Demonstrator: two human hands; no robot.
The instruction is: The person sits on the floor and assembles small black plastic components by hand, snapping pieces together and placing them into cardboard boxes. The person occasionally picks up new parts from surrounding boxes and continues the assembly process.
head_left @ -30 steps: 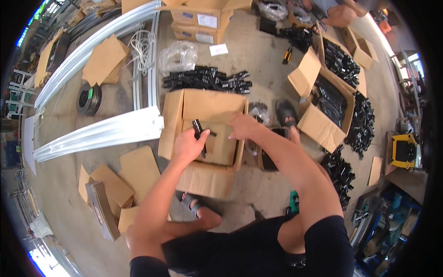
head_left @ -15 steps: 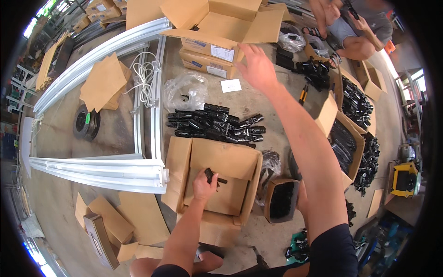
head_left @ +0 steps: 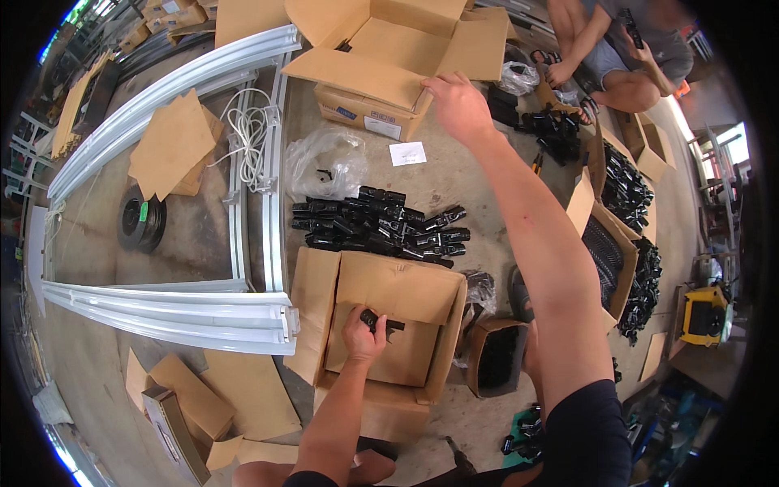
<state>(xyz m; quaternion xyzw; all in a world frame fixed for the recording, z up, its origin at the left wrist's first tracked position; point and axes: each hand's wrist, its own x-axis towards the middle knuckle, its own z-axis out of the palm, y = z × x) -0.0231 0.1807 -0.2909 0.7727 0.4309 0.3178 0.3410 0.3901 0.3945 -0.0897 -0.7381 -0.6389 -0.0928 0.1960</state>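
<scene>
My left hand [head_left: 364, 336] is closed around a small black plastic part [head_left: 393, 325]. It is over an open cardboard box [head_left: 396, 280] near the middle, whose bottom shows bare cardboard. My right hand [head_left: 459, 104] reaches far forward, fingers bent and pinching the front flap [head_left: 357, 77] of another open cardboard box [head_left: 410, 36] at its right corner. That box sits on a closed carton [head_left: 357, 109]. Between the two boxes lies a pile of black plastic parts [head_left: 377, 223], with a clear plastic bag [head_left: 324, 162] and a white paper card [head_left: 407, 153] beyond it.
A white metal frame [head_left: 170, 312] lies at left, around a wire spool [head_left: 142, 221] and cardboard sheets [head_left: 177, 146]. Boxes of black parts [head_left: 608, 260] line the right side. A small carton of black pieces [head_left: 497, 357] stands beside my box. Another person [head_left: 641, 57] sits far right holding a black part.
My right hand has closed on the flap's corner, and the flap now hangs lower over the upper box's front. My left hand has shifted slightly right with the black part.
</scene>
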